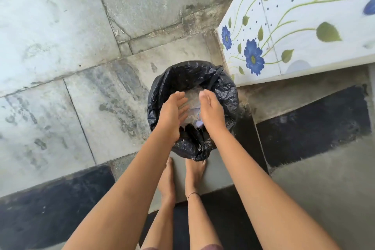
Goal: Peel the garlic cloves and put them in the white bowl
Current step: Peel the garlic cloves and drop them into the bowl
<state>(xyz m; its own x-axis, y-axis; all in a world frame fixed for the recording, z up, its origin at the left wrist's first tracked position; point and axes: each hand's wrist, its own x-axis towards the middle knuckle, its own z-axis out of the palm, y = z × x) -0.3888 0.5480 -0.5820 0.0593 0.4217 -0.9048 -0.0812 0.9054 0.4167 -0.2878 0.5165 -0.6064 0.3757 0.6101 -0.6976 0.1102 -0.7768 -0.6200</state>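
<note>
- Two hands over the bin [162, 87] w/ black liner: left hand [171, 115] & right hand [212, 111], palms facing, fingers straight.
- Grip loose both sides, nothing visibly held.
- Garlic cloves & white bowl: not in view.
- Risk: scraps brushed off may miss the rim, land on floor [60, 36]; feet [166, 180] right by the bin could nudge it.

Plastic against stone, gloss against matt.
A black plastic liner [223, 95] is seen, thin, crinkled and glossy. The floor [60, 36] is laid in grey stone slabs, matt, rough and blotched, and darker, coarser strips [312, 126] are set into it. The tiles [304, 32] are glazed, smooth and white, with blue flowers printed on.
</note>
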